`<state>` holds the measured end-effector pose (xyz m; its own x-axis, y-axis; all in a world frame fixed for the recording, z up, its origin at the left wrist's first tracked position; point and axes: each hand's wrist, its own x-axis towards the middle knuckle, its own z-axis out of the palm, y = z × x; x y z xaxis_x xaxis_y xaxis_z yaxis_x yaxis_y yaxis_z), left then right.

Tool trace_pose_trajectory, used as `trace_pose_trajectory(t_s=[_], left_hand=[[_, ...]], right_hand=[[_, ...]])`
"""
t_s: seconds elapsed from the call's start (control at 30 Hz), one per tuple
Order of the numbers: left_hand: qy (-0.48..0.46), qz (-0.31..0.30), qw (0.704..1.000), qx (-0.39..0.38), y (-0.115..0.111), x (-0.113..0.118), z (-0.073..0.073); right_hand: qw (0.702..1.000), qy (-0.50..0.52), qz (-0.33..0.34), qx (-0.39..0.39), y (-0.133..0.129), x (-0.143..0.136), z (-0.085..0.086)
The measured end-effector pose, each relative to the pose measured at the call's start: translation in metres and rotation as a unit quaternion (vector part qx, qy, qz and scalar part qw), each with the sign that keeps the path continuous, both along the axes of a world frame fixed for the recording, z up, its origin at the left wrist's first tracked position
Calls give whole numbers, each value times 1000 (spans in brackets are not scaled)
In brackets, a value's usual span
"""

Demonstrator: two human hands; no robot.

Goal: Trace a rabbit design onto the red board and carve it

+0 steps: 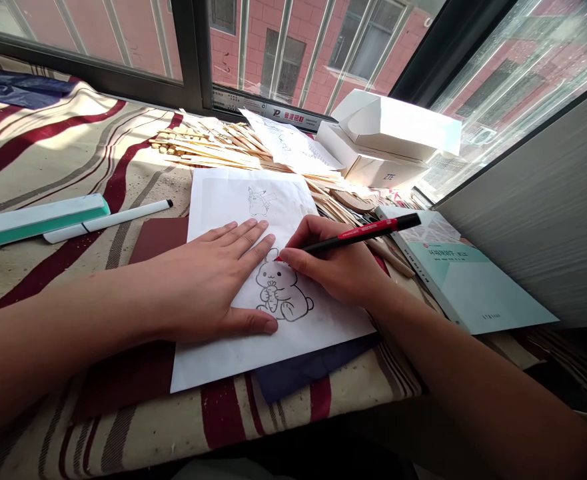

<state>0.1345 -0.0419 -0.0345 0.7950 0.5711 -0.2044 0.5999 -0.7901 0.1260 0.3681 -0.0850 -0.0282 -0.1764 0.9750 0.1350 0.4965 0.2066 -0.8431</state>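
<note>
Marker (366, 231): black, red-banded, over white paper (223, 357). Right hand (340, 267): grip closed round marker. Left hand (213, 283): grip wide, flat on paper. Paper lies near the surface's (168, 433) front edge; open room, far left. Marker tip points left, at the rabbit drawing (286, 290); long axis slants up rightward.

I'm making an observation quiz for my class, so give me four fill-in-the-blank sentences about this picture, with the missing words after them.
The person's ____ hand holds the black-and-red marker.
The other hand lies palm ____ on the white sheet.
The white box bears the letters ____.
The tablecloth is patterned with ____.

right; down; ZTE; stripes
</note>
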Motion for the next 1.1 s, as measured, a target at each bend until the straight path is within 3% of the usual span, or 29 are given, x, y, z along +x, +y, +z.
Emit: trace_pose_trajectory(t_s=[0.1,0.43,0.73,0.93,1.1], left_hand=[[-38,-8,999,20,1,-2,-5],[16,3,1000,-5,-3,4,6],[15,3,1000,-3,-2,2,5],[-17,-5,1000,22,0,-1,-3],[-19,-10,999,28,3,-5,-10]], right_hand=[[1000,2,9,-2,0,0,-1],[1000,1,11,-18,2,0,0],[999,-26,-20,-18,1,0,6],[995,96,-12,14,1,0,4],[992,123,33,-17,4,3,10]])
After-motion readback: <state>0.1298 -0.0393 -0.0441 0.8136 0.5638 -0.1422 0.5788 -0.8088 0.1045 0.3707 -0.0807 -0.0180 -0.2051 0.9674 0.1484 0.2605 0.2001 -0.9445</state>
